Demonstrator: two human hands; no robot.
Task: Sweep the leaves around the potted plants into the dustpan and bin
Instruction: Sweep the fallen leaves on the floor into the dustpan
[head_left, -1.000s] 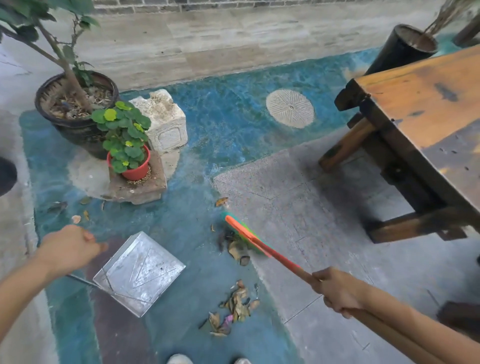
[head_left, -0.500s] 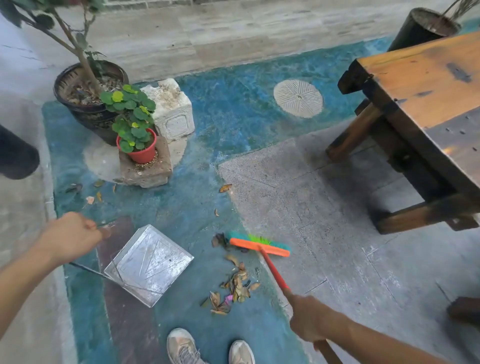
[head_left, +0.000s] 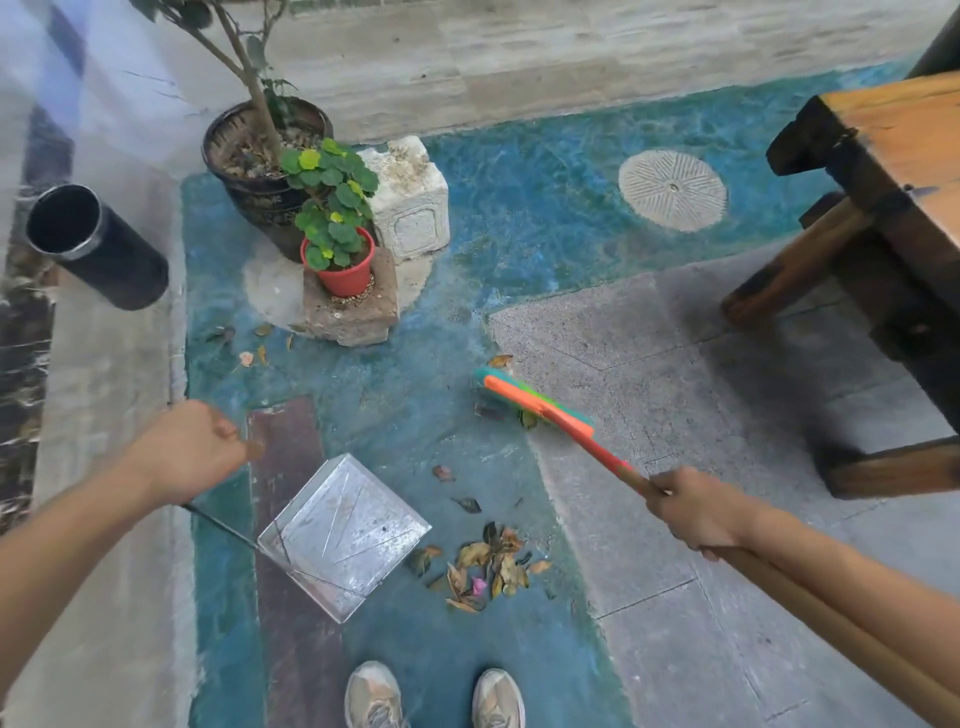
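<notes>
Two grips: both are clamped. The left grip (head_left: 189, 449) is curled round the top of the thin rod handle of the square silver sheet-metal dustpan (head_left: 345, 535). The right grip (head_left: 698, 512) is wrapped round the wooden shaft of the broom with the orange, teal and green head (head_left: 530, 402).
Dustpan: it sits on the teal-painted floor (head_left: 415, 395), with its lower right edge just beside the pile but not touching it.
Leaf pile: a heap of dry brown leaves with a pink scrap (head_left: 488, 566) lies between the dustpan and the grey paving, just ahead of the pale shoes (head_left: 374, 696).
Strays: a few single leaves (head_left: 529, 418) lie at the broom head. Other scattered leaves (head_left: 247, 357) lie beside the stone base under the red pot of round green foliage (head_left: 345, 273).
Bin: the black cylindrical bin (head_left: 96, 247) stands well apart, to the left.
Risk, scatter: a fast one-handed stroke from the broom head's far position would likely flick the strays past the pile rather than into it.
Risk, gap: I cannot tell whether the dustpan edge lies flat. If it is lifted, leaves would slide under it.
Risk, skid: held only by its long rod, the dustpan may be pushed back by the broom.
Risk, leftovers: the leaves by the stone base are easy to miss.
Risk, spill: dry leaves may blow off on the carry to the bin.
</notes>
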